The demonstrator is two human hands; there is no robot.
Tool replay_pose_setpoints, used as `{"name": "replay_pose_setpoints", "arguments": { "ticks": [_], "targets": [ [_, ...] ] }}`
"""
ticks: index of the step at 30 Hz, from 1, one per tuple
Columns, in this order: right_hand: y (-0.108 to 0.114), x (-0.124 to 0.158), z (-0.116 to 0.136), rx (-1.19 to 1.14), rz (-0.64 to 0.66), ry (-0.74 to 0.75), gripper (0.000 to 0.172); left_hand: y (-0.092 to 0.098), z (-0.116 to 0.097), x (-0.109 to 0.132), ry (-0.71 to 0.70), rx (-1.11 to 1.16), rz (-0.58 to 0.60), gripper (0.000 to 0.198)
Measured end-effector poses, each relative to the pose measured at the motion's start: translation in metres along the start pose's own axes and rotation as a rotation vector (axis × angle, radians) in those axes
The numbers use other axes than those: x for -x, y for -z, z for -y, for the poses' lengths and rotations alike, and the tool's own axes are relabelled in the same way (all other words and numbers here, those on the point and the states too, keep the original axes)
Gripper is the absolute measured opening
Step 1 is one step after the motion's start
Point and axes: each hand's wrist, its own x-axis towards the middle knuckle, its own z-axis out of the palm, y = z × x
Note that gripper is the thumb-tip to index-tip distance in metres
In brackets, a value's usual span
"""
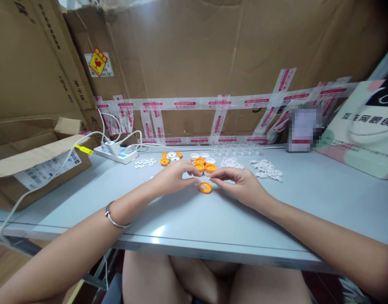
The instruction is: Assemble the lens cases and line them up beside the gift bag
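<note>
An orange round cap (205,188) lies on the table in front of me, with small pale bits inside it. My left hand (176,175) is just left of the cap. Its thumb and index finger are curved and apart, with nothing visible between them. From the right reaches my right hand (241,182), thumb and fingertips pinched close together near the cap's upper right edge. Whatever is in that pinch is too small to make out. Right behind the hands stand several orange caps (211,168) and white caps (209,161) in a cluster.
Small white discs (145,162) lie at left beside orange and white round parts (165,161). Piles of small white pieces (266,170) and clear cups (241,150) sit toward the back. A power strip (118,154), an open carton (38,164), a phone (303,128) and a printed box (362,131) surround them.
</note>
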Motion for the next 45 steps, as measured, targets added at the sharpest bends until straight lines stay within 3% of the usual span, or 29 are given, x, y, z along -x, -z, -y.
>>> {"name": "replay_pose_setpoints", "arguments": {
  "ticks": [8, 20, 34, 45],
  "targets": [
    [-0.001, -0.001, -0.008, 0.114, 0.125, 0.136, 0.014, -0.001, 0.008, 0.002, -0.081, -0.112, 0.203, 0.017],
    [0.001, -0.001, -0.010, 0.252, 0.198, 0.332, 0.018, -0.004, 0.008, 0.002, -0.133, -0.160, 0.211, 0.016],
    [0.000, -0.001, -0.013, 0.288, 0.191, 0.329, 0.019, -0.003, 0.006, 0.003, -0.140, -0.172, 0.221, 0.016],
    [0.000, -0.001, -0.012, 0.215, 0.191, 0.219, 0.015, -0.002, 0.004, 0.004, -0.131, -0.173, 0.229, 0.016]
  ]
}}
